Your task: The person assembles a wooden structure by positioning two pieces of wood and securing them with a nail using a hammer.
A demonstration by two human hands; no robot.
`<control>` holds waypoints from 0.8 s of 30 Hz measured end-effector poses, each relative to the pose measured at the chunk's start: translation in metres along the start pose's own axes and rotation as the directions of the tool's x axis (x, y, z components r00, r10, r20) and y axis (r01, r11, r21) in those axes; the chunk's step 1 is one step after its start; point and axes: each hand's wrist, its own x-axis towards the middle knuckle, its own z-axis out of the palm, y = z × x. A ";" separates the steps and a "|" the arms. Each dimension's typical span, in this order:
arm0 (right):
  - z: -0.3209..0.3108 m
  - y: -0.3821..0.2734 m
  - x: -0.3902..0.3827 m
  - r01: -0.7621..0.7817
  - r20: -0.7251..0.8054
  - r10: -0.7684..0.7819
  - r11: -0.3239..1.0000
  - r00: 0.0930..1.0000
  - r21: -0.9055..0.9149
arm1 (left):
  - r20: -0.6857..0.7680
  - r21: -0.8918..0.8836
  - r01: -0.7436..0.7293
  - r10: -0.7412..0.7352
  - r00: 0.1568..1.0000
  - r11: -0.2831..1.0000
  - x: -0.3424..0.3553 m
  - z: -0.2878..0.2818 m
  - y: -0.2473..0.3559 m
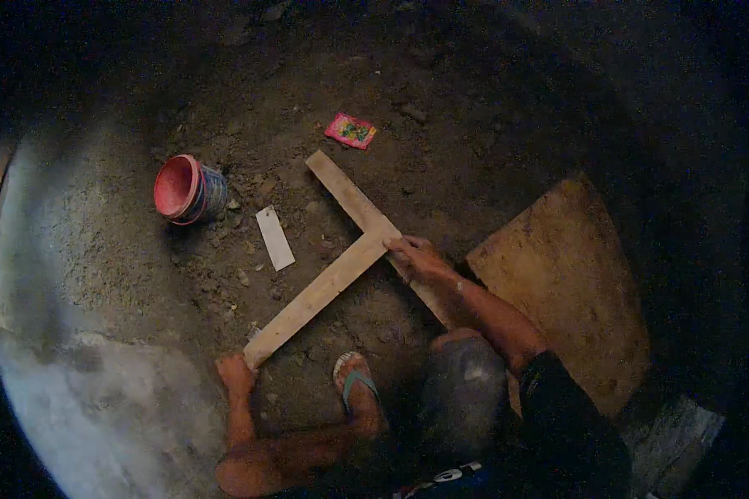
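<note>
On the dirt floor, two planks meet in a T: left hand (pixel 236 373) grips the near plank (pixel 318 298), right hand (pixel 420 258) presses the joint against the long plank (pixel 366 218) (no fasteners visible); seemingly aligned, not yet joined

Pale tan on 2 wooden planks (pixel 341 249) at frame centre. Red-pink inside, grey-blue outside on the bucket (pixel 188 190), upper left. White on a small flat strip (pixel 275 238) beside it. Bright pink with yellow-green print on the wrapper (pixel 350 130), upper centre. Dull ochre on the board (pixel 566 283), right. Teal strap on the sandal (pixel 355 384), lower centre. Brown-grey dirt floor (pixel 250 108), paler grey at left.
</note>
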 end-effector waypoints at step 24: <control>-0.023 -0.013 0.003 -0.031 0.019 0.034 0.991 0.999 -0.133 | -0.339 -0.431 -0.819 0.773 0.536 0.379 0.169 -0.272 0.250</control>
